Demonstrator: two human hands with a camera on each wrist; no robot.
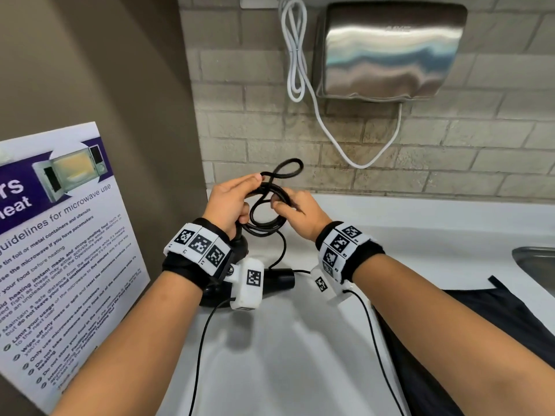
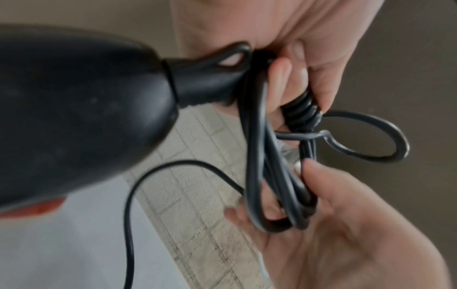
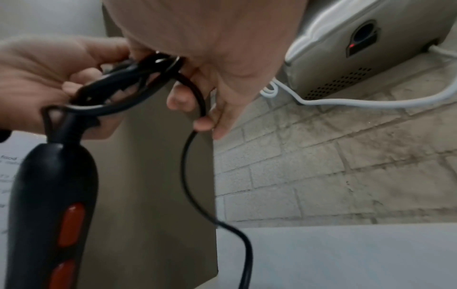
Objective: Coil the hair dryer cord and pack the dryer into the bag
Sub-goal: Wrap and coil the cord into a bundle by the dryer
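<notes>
While both forearms reach forward over the white tabletop, I note the dark bag lying flat at the near right, apart from the work and not yet opened. Just beyond the wrists, the hair dryer hangs by its handle end, its barrel low over the tabletop. Left hand: grip closed round the gathered loops of the cord at the strain relief next to the handle's hanging loop. Right hand: fingers pinching the far side of the same bundle, one strand passing out under the fingers and trailing down to the tabletop. One small loop stands proud above the left thumb. Plug end not found in any view. Risks, as I judge them: the proud loop may spring free if the left thumb eases; the trailing strand could snag on the dryer body and drag the coil apart; the dryer's hanging weight could twist the bundle. Farther off, a steel wall dryer with white cable on the brick wall.
</notes>
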